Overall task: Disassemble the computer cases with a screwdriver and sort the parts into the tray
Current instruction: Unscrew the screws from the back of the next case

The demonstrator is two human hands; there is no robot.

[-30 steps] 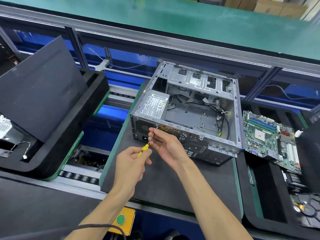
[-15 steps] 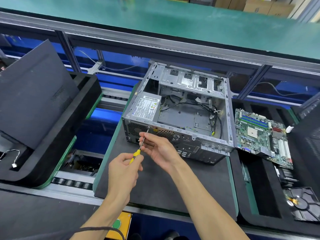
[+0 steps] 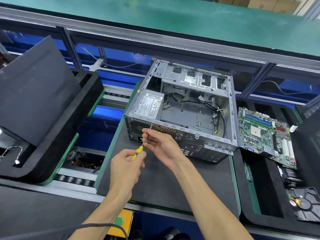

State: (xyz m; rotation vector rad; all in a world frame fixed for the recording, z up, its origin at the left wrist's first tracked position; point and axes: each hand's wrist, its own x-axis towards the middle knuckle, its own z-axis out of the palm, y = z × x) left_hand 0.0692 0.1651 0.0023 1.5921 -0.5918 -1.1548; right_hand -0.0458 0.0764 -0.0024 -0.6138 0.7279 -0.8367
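Centrally, two hands: left hand (image 3: 125, 163), right hand (image 3: 162, 146), one screwdriver (image 3: 142, 145), one computer case (image 3: 181, 110).

One open computer case (image 3: 181, 110) stands on one dark mat (image 3: 164, 179). Inside it sits one power supply (image 3: 149, 105). One screwdriver (image 3: 141, 146) with a yellow handle is in view, along with two hands: one left hand (image 3: 125, 168) and one right hand (image 3: 163, 146). To the right lies one motherboard (image 3: 265, 134) over one black foam tray (image 3: 249, 179), and one hard drive (image 3: 306, 203) lies nearer the lower right corner. To the left there is one more black foam tray (image 3: 57, 135), with one dark side panel (image 3: 34, 87) leaning in it and one small loose cable (image 3: 15, 153). At the bottom edge is one yellow box with one green button (image 3: 118, 220)
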